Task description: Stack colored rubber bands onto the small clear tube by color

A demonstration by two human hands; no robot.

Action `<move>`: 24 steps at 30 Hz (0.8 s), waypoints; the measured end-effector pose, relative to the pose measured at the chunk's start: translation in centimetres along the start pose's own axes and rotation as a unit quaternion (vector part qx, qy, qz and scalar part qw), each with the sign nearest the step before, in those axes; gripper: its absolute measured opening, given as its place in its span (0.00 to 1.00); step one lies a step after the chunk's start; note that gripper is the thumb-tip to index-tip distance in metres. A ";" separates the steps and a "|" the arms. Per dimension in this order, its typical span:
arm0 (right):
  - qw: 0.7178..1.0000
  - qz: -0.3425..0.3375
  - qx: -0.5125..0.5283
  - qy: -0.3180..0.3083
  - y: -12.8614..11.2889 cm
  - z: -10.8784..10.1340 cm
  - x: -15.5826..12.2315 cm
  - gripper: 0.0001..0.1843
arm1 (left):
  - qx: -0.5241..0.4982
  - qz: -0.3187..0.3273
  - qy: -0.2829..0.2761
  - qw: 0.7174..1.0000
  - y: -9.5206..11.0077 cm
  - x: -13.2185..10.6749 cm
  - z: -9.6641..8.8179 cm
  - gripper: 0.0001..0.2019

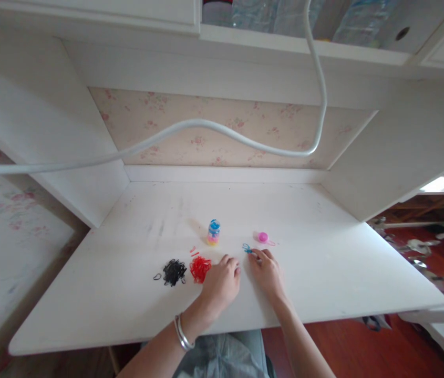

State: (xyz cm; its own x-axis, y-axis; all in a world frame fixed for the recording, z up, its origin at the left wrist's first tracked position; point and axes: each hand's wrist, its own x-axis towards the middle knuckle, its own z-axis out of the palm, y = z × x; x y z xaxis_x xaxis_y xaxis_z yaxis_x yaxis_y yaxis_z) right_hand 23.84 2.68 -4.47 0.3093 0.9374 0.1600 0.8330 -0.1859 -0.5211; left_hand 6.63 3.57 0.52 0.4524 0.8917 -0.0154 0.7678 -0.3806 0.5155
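My right hand (268, 274) pinches a few small blue rubber bands (247, 248) at the tabletop. My left hand (222, 278), with a silver bangle at the wrist, is closed with its fingertips curled under; what they hold, if anything, is hidden. Beside that hand lies a heap of red rubber bands (199, 269), partly covered by it. Farther left is a heap of black rubber bands (174, 272), with one loose band at its side. A small clear jar (214, 232) stands upright behind the red heap, with blue, pink and yellow bands inside. A round pink cap (263, 238) lies beyond my right hand.
The white desk (324, 262) has side panels and a back ledge. A thick white cable (206, 123) crosses in front of the view. Overhead is a cabinet shelf (265, 35) with clear plastic packs. Two short red bands (194, 252) lie near the jar.
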 end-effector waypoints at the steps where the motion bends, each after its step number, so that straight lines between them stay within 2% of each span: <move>1: 1.000 -0.003 0.004 0.006 0.0 0.1 -0.2 0.16 | 0.019 -0.003 -0.006 1.000 0.3 0.7 0.1 0.12; 6: 0.999 -0.023 0.026 0.011 0.3 0.1 -0.8 0.16 | 0.085 -0.003 -0.022 0.996 1.4 3.4 1.1 0.13; 10: 0.999 -0.033 0.028 0.007 0.3 0.0 -0.8 0.17 | 0.101 0.009 -0.025 0.995 1.9 4.5 2.0 0.13; 17: 0.997 -0.044 0.065 0.009 0.4 -0.2 -0.7 0.17 | 0.103 0.009 -0.025 0.994 2.3 4.6 2.3 0.14; 24: 0.990 -0.015 0.135 0.048 0.8 0.1 -0.4 0.17 | 0.074 0.004 0.007 0.997 2.1 3.8 2.1 0.14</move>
State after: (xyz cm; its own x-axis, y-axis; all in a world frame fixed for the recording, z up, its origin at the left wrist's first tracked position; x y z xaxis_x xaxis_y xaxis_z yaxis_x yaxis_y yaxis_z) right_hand 24.32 2.17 -5.05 0.3392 0.9068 0.2502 0.6931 -0.0611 -0.7183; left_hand 10.91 5.70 -0.30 0.4525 0.8918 0.0012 0.8236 -0.4184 0.3828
